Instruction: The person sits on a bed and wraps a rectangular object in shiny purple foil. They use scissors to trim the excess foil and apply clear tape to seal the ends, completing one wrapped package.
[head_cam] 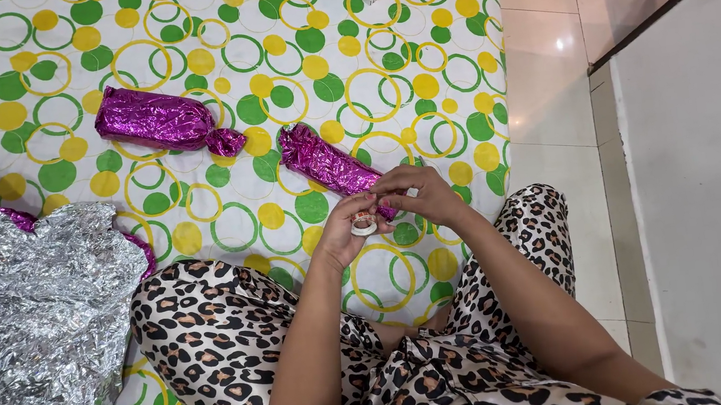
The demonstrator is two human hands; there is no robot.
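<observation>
tape roll (364, 224) — one, gripped by left hand (348, 235), right hand (421, 196) pinching it — two purple parcels (160, 120) nearby.

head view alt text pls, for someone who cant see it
Seen from above, a seated person's left hand holds a small tape roll while the right hand touches a purple foil-wrapped parcel on a circle-patterned sheet. A second purple parcel and crumpled silver foil lie to the left.
</observation>
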